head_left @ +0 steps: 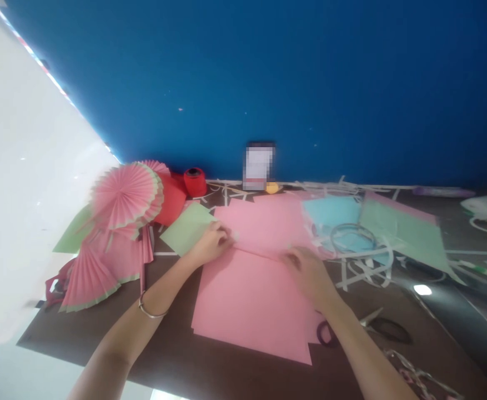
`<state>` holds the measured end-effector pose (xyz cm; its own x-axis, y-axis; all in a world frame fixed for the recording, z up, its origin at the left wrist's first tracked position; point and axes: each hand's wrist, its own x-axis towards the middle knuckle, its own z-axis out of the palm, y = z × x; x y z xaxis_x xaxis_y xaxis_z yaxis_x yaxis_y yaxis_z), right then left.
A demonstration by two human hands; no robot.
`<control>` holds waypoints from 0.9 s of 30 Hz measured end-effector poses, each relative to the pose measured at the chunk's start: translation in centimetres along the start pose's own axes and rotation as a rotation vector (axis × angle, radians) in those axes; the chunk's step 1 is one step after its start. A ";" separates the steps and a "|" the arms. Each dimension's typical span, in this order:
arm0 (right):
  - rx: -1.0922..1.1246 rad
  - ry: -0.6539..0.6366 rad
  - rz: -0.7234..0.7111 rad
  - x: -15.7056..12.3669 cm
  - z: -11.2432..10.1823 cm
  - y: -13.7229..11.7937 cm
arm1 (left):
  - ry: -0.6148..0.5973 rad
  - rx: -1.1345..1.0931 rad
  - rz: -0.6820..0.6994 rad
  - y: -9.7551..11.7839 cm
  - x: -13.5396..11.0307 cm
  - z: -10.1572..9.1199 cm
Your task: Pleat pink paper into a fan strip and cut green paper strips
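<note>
Brown table [176, 355], blue wall [268, 72] behind. Mid-table pink paper [251, 305]: right hand [310, 273] flat on it, left hand [210, 244] curled at its crease, grip unclear. Three pleated fans [122, 197] left; one scissors [382, 326] near right.

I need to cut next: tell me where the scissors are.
Head view, lower right: the scissors lie on the brown table, just right of the right forearm, below the white paper strips.
</note>
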<state>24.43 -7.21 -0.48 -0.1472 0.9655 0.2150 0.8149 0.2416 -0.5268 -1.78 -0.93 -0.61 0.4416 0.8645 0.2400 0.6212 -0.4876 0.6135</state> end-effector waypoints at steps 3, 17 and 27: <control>0.005 -0.008 0.004 0.0 0.0 0.2 | 0.008 0.000 0.004 0.4 0.0 -0.1; -0.041 -0.002 -0.025 0.1 0.1 0.4 | -0.090 0.035 -0.029 2.2 0.0 0.0; -0.061 -0.023 0.002 0.3 0.0 0.2 | -0.086 0.053 0.016 1.4 0.2 0.4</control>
<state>24.52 -6.85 -0.47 -0.1578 0.9680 0.1951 0.8476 0.2341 -0.4762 -0.58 -1.43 0.01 0.5042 0.8441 0.1826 0.6462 -0.5090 0.5686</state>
